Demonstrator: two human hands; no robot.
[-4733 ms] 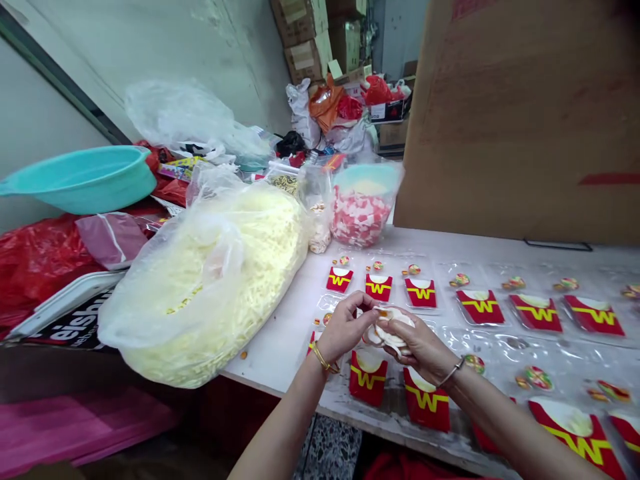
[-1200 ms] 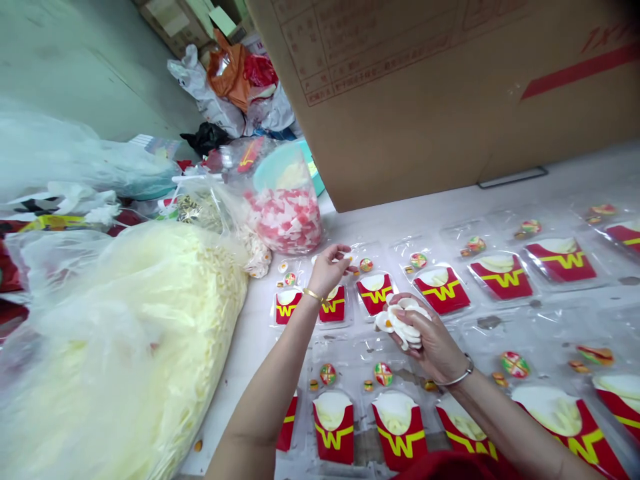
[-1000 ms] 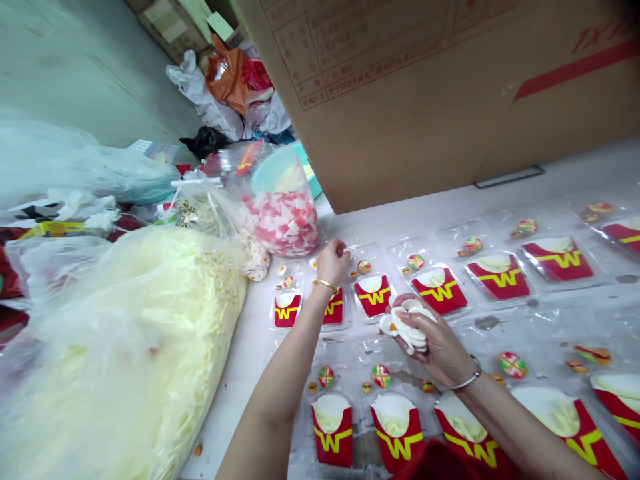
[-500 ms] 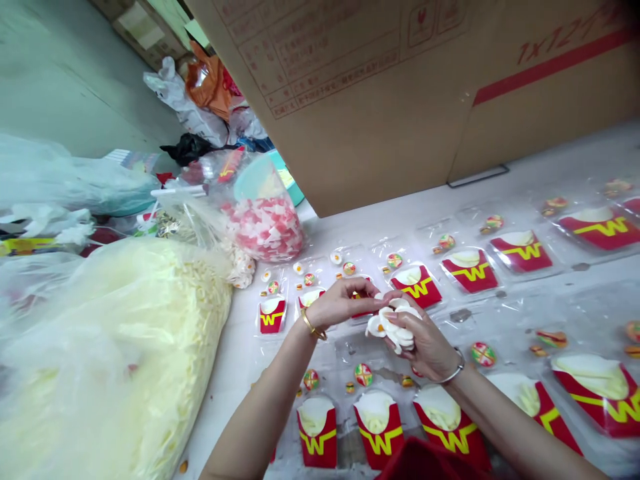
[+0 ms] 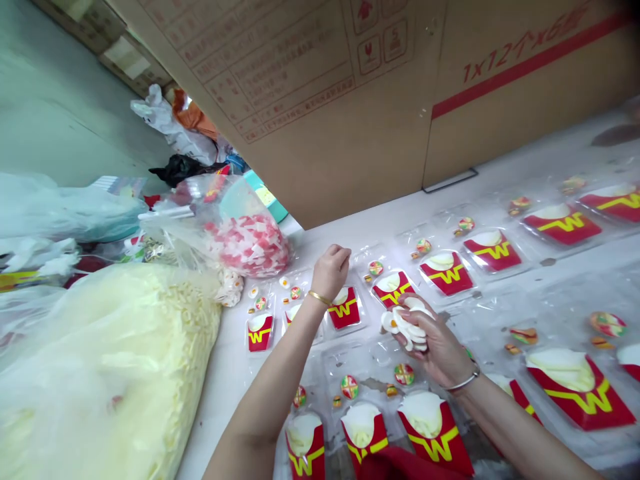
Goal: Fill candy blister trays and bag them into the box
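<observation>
My right hand [image 5: 443, 353] is closed around a bunch of white toy fried eggs [image 5: 411, 331], one showing an orange yolk, held above the rows of clear plastic trays. My left hand [image 5: 332, 272] is farther forward over the back row, its fingers pinched together; whatever is between them is hidden. Just beyond its wrist lies a red toy fries box [image 5: 344, 312] with a yellow W. The nearest left-hand trays of that row carry a small egg [image 5: 285, 283], a toy pizza [image 5: 296, 293] and a tiny burger beside their fries box [image 5: 259, 337].
A large cardboard box [image 5: 320, 160] stands behind the rows. On the left sit a bulging bag of pale yellow pieces [image 5: 145, 373] and a bag of pink and white pieces [image 5: 250, 243]. A front row of trays holds more fries boxes [image 5: 433, 427].
My left hand has left the egg bunch and moved left and forward over the back-row trays. The right hand keeps its eggs. The view has shifted slightly.
</observation>
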